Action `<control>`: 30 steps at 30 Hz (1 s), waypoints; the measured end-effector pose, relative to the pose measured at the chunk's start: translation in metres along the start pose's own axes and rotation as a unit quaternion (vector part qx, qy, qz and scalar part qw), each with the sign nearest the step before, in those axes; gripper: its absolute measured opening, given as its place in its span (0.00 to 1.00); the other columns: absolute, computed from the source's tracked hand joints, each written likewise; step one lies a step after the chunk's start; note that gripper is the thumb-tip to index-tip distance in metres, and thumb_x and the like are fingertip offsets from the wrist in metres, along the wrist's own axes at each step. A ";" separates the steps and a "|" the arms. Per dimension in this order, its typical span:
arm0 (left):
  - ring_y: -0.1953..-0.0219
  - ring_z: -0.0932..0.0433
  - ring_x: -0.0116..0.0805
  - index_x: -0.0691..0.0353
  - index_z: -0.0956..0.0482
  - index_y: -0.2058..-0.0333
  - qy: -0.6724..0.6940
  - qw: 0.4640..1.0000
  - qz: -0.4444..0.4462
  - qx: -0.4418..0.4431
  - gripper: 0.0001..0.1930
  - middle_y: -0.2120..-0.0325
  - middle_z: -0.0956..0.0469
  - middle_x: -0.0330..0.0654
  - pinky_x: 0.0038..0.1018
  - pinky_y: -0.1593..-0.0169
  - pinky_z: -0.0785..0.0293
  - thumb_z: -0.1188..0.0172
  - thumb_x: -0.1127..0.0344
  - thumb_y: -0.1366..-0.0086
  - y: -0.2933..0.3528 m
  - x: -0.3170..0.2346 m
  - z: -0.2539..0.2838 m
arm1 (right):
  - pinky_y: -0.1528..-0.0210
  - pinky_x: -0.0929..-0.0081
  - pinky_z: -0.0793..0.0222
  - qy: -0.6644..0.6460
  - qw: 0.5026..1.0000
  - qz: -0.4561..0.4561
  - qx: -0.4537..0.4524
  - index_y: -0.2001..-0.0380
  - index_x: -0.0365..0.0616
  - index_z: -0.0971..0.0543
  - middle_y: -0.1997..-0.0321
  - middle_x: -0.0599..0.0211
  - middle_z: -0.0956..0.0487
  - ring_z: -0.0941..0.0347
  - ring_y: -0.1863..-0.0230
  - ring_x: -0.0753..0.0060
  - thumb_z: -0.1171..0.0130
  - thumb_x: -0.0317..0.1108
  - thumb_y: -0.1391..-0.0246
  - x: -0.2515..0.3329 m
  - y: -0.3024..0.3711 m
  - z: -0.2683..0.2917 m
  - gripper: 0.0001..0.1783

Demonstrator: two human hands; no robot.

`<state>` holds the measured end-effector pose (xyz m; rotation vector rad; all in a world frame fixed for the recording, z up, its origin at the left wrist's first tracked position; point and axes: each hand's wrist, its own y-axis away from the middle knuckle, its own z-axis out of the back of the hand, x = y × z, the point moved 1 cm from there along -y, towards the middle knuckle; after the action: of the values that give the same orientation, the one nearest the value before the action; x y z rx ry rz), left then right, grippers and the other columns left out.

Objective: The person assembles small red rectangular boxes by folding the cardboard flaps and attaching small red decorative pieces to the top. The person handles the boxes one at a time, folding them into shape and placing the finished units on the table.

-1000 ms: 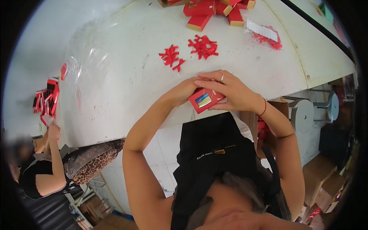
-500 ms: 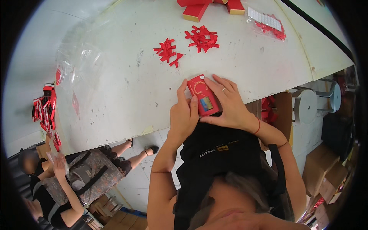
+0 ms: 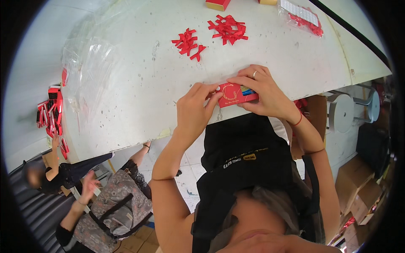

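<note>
A small red box (image 3: 230, 97) with gold decoration and a blue-and-gold picture lies crosswise at the near edge of the white table. My left hand (image 3: 194, 107) pinches its left end with thumb and fingertips, where part of a white round spot shows. Around the right end my right hand (image 3: 270, 90) is closed, covering part of the picture. Beyond the box lie a loose pile of red ribbon bows (image 3: 185, 41), a single red bow (image 3: 198, 53) and a larger pile of red bows (image 3: 228, 30).
Clear plastic sleeves (image 3: 95, 69) spread over the left of the white table (image 3: 139, 97). Red boxes (image 3: 217, 4) stand at the far edge, beside a plastic bag of red pieces (image 3: 310, 23). Red-and-black packs (image 3: 52, 111) are heaped far left, near two people. Stools (image 3: 341, 113) and cartons (image 3: 358, 179) are at right.
The box has turned from nearly lengthwise to crosswise, its white-spotted end now toward my left hand. My right hand has moved up and round its other end. The people at left have shifted.
</note>
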<state>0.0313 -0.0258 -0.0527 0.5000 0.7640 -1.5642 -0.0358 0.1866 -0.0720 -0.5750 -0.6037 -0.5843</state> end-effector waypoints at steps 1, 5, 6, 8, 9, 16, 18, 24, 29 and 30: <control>0.72 0.17 0.34 0.63 0.17 0.63 0.011 1.000 0.007 0.002 0.06 0.71 0.18 0.43 0.25 0.67 0.23 0.33 0.74 0.40 -0.003 0.002 0.000 | 0.37 0.59 0.44 -0.002 1.000 -0.001 -0.006 0.47 0.50 0.22 0.54 0.63 0.24 0.30 0.47 0.59 0.30 0.33 0.61 0.000 0.001 -0.002 0.31; 0.73 0.18 0.35 0.64 0.18 0.66 0.033 0.999 0.030 0.000 0.03 0.72 0.18 0.42 0.27 0.68 0.23 0.35 0.73 0.39 -0.007 0.003 0.002 | 0.37 0.60 0.44 -0.017 0.999 -0.002 -0.034 0.48 0.50 0.21 0.54 0.64 0.24 0.30 0.48 0.60 0.30 0.33 0.61 0.001 0.001 -0.007 0.30; 0.72 0.18 0.34 0.64 0.18 0.67 0.035 0.999 0.032 0.001 0.02 0.72 0.18 0.42 0.26 0.67 0.23 0.35 0.73 0.39 -0.008 0.003 0.002 | 0.37 0.60 0.44 -0.020 0.999 -0.006 -0.043 0.49 0.50 0.21 0.54 0.65 0.24 0.30 0.48 0.60 0.30 0.33 0.61 0.001 0.002 -0.007 0.30; 0.72 0.17 0.32 0.65 0.16 0.65 0.056 0.997 0.054 0.017 0.03 0.71 0.17 0.43 0.25 0.66 0.22 0.35 0.74 0.39 -0.011 0.007 0.003 | 0.37 0.60 0.44 -0.021 0.999 -0.009 -0.045 0.49 0.50 0.21 0.55 0.65 0.23 0.30 0.48 0.60 0.30 0.33 0.61 0.000 0.003 -0.009 0.30; 0.71 0.17 0.31 0.66 0.16 0.65 0.066 0.995 0.066 0.023 0.04 0.71 0.16 0.44 0.24 0.65 0.22 0.35 0.75 0.39 -0.012 0.008 0.004 | 0.37 0.60 0.45 -0.022 0.999 -0.008 -0.045 0.49 0.50 0.21 0.55 0.65 0.23 0.30 0.48 0.60 0.30 0.33 0.61 -0.001 0.002 -0.009 0.30; 0.73 0.16 0.31 0.66 0.16 0.67 0.013 0.999 0.026 0.034 0.04 0.73 0.16 0.43 0.24 0.66 0.22 0.33 0.74 0.41 -0.018 -0.003 0.008 | 0.36 0.60 0.45 -0.027 0.998 -0.015 -0.050 0.49 0.50 0.20 0.55 0.65 0.23 0.30 0.48 0.59 0.31 0.32 0.61 -0.001 0.001 -0.008 0.30; 0.73 0.16 0.31 0.66 0.16 0.68 0.010 0.999 0.032 0.035 0.04 0.74 0.17 0.43 0.24 0.67 0.22 0.32 0.73 0.43 -0.019 -0.006 0.007 | 0.35 0.59 0.45 -0.032 0.998 -0.025 -0.051 0.49 0.50 0.20 0.55 0.65 0.23 0.30 0.47 0.58 0.31 0.32 0.61 0.001 0.002 -0.008 0.30; 0.74 0.17 0.31 0.64 0.18 0.73 0.038 0.997 0.060 -0.009 0.04 0.76 0.19 0.41 0.23 0.69 0.22 0.31 0.72 0.45 -0.015 0.004 -0.004 | 0.32 0.56 0.46 -0.024 0.998 -0.019 -0.059 0.49 0.50 0.20 0.54 0.65 0.23 0.30 0.46 0.58 0.31 0.32 0.61 -0.003 0.004 -0.011 0.29; 0.72 0.17 0.29 0.65 0.15 0.67 0.091 0.993 0.073 -0.019 0.03 0.71 0.16 0.42 0.22 0.66 0.22 0.33 0.74 0.41 -0.009 0.013 -0.006 | 0.33 0.56 0.44 -0.020 0.998 -0.027 -0.051 0.47 0.49 0.21 0.51 0.65 0.25 0.32 0.43 0.57 0.29 0.32 0.63 -0.003 0.007 -0.010 0.33; 0.70 0.17 0.28 0.65 0.15 0.65 0.094 0.993 0.066 -0.015 0.04 0.69 0.15 0.42 0.22 0.64 0.22 0.34 0.75 0.39 -0.007 0.013 -0.002 | 0.32 0.56 0.45 -0.023 0.998 -0.031 -0.043 0.46 0.49 0.21 0.49 0.64 0.26 0.33 0.41 0.56 0.28 0.32 0.63 -0.002 0.008 -0.011 0.34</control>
<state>0.0225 -0.0326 -0.0620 0.6689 0.8792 -1.3937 -0.0282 0.1858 -0.0829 -0.6542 -0.6436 -0.6605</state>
